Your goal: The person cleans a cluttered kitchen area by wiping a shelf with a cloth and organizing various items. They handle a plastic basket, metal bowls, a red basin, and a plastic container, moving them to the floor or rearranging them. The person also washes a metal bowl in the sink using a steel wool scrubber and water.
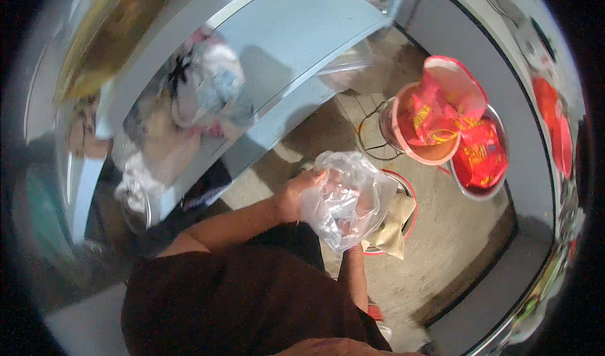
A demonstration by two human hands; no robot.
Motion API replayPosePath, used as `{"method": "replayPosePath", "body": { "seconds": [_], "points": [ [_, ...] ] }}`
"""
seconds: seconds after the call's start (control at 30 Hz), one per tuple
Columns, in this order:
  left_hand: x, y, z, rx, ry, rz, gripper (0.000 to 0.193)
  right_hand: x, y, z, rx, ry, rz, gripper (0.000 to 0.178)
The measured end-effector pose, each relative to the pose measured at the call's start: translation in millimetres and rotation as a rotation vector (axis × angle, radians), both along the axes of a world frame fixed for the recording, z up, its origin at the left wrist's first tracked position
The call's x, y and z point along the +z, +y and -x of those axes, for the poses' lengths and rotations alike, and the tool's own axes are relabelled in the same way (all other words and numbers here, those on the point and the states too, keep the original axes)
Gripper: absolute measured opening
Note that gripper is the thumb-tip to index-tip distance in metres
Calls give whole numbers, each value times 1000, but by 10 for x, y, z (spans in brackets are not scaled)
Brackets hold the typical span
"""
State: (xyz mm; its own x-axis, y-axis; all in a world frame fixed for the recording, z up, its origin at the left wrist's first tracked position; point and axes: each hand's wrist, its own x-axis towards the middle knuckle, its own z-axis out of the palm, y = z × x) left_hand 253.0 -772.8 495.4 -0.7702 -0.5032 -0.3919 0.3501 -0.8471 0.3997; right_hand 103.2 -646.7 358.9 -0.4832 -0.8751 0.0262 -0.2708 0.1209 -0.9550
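A crumpled clear plastic bag (343, 201) is held up in front of my body. My left hand (296, 196) grips its left side, the fingers closed on the film. On the bag's lower right, my right hand (354, 225) shows only dimly through the plastic. Whether it lies inside or behind the bag, and how its fingers are bent, I cannot tell. Below the bag stands a round red-rimmed basin or tray (414, 212) on the floor, with a tan paper-like packet (392, 230) on it. The bag hides part of both.
A pink bucket (396, 129) holding red printed packaging (428, 119) stands at the right, beside a metal basin (469, 194) with more red packaging (482, 154). Light blue shelving (283, 47) with stuffed plastic bags (211, 81) runs along the left. A grey panel (532, 167) bounds the right.
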Motion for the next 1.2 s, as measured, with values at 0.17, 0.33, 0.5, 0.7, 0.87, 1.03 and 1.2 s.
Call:
{"method": "replayPosePath", "body": {
  "seconds": [0.17,0.33,0.5,0.7,0.87,1.03,1.2],
  "points": [
    [-84,67,-148,135,-96,204,43,-181,154,185,39,-52,-34,55],
    [-339,178,-471,236,-394,334,39,-365,138,346,100,-91,-48,51],
    [-662,437,-963,394,-566,-35,39,-584,22,450,164,-132,-53,48],
    [-156,680,-1465,688,-933,460,13,-819,-131,391,223,-186,-21,44],
    [1451,3,-2096,1159,-1738,1806,36,-1010,-81,498,227,46,34,47],
    [2411,-737,-2587,1041,-2346,1935,54,-567,-20,109,29,-431,30,58],
    [2215,-1256,-2784,850,-2253,1861,64,-103,39,-9,-70,-425,-59,53]
  ]
}}
